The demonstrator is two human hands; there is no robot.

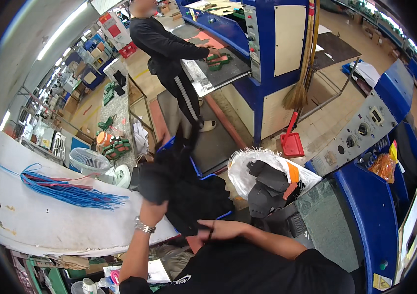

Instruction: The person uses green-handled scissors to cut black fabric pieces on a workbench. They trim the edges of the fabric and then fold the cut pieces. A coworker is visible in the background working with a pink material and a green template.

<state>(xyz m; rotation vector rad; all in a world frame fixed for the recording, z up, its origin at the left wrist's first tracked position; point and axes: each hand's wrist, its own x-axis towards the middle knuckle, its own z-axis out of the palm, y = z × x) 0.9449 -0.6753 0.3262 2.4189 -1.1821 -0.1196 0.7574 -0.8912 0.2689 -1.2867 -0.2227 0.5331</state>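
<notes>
My left hand point(152, 209), a metal watch on its wrist, is raised and shut on a floppy sheet of black material point(162, 171) that hangs over the fist. Below it a pile of black sheets point(196, 198) fills a blue-rimmed bin point(195, 169). My right hand point(221, 229) lies at the near edge of that pile. Its fingers point left and are closed on a black strip of the material. A white sack point(240, 169) holding dark cut pieces point(267, 183) and an orange piece stands just right of the pile.
A blue machine with a grey control panel point(360, 132) stands at right. A red dustpan point(292, 143) and a broom point(299, 93) lean behind the sack. A person in black point(169, 49) works at another blue press. At left are a white board with blue strands point(71, 191) and a white fan point(88, 160).
</notes>
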